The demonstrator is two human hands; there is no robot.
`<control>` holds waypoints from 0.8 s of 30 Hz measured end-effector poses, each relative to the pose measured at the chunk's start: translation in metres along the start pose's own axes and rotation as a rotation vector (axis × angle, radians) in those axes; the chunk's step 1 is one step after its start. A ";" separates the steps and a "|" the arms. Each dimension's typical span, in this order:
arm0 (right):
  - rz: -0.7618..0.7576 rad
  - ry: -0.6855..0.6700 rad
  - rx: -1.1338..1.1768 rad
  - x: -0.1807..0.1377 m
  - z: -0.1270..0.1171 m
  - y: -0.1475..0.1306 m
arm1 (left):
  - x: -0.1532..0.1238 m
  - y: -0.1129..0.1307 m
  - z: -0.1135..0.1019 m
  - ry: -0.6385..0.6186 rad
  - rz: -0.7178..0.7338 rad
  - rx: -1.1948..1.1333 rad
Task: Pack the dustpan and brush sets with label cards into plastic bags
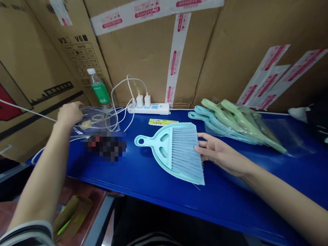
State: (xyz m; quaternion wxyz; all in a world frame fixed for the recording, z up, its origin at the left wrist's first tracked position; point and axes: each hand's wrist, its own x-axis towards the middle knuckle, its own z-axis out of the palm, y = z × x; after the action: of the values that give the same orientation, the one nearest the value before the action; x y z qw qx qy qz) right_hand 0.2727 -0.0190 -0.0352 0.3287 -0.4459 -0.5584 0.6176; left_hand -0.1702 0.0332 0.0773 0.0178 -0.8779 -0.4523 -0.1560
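Observation:
A turquoise dustpan (167,163) with a small brush nested in it, its pale blue bristles (186,150) facing up, is in front of me over the blue table. My right hand (217,153) grips the wide bristle end from the right, thumb on top and fingers around the edge. The handle with its round hole points left. My left hand (70,114) reaches out at the far left, beside a clear plastic bag (112,121) with pale items in it. The back of that hand hides most of its fingers, so its grip does not show.
Several green and turquoise dustpan sets (233,119) in clear wrap lie at the right. A power strip (153,108) with white chargers and cables runs along the back, near a bottle (100,90) and a yellow-green label (163,122). Large cardboard boxes (143,54) wall off the table's back.

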 end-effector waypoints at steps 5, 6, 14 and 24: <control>0.019 -0.001 -0.007 0.000 -0.001 0.001 | 0.018 0.009 0.022 0.140 -0.269 0.257; 0.022 -0.003 -0.012 0.000 -0.001 0.001 | 0.023 0.015 0.028 0.152 -0.302 0.293; 0.038 -0.033 -0.064 0.001 -0.007 0.001 | 0.062 0.120 0.073 -0.223 0.010 0.153; -0.138 0.243 -0.541 -0.002 -0.031 -0.007 | 0.061 0.138 0.114 -0.345 0.256 0.014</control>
State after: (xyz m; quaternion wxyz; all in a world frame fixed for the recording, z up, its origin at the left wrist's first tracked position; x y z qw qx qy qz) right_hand 0.3010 -0.0072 -0.0275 0.3035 -0.5488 -0.6880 0.3651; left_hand 0.0023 0.0198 0.0012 -0.0339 -0.9417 -0.3347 0.0031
